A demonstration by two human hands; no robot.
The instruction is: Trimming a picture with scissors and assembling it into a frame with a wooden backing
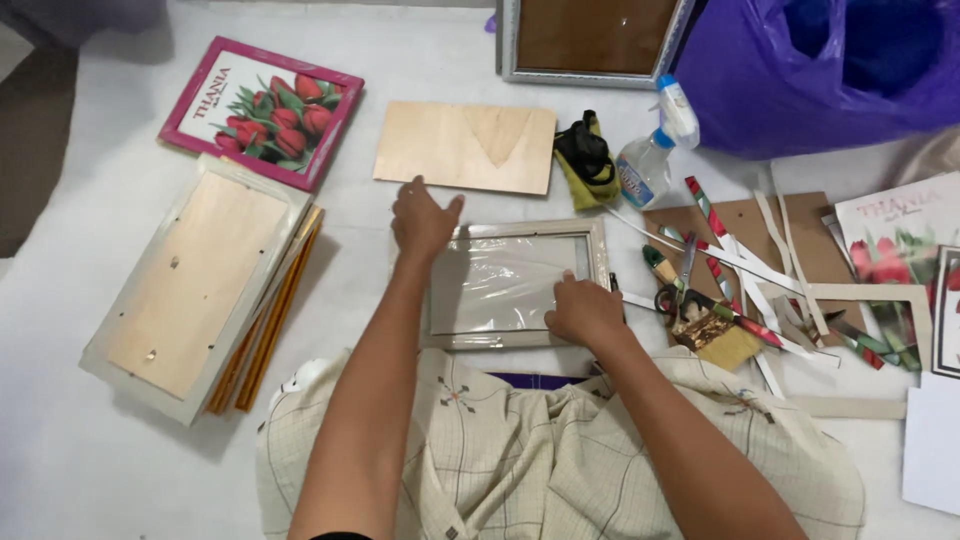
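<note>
A silver-white picture frame (598, 250) lies face down in front of me on the white floor covering, with clear glass or film (500, 280) inside it. My left hand (422, 222) rests flat on the frame's far left corner, fingers together. My right hand (583, 308) presses on the frame's near right part, fingers curled down on the glass. A plain wooden backing board (466, 146) lies just beyond the frame.
A stack of frames, back side up (195, 285), lies at left, with a pink-bordered tulip print (262, 110) behind it. At right are a spray bottle (655, 150), a yellow-black cloth (585, 158), scissors (672, 295), paper strips, brown cardboard (745, 225), and a purple bag (820, 70).
</note>
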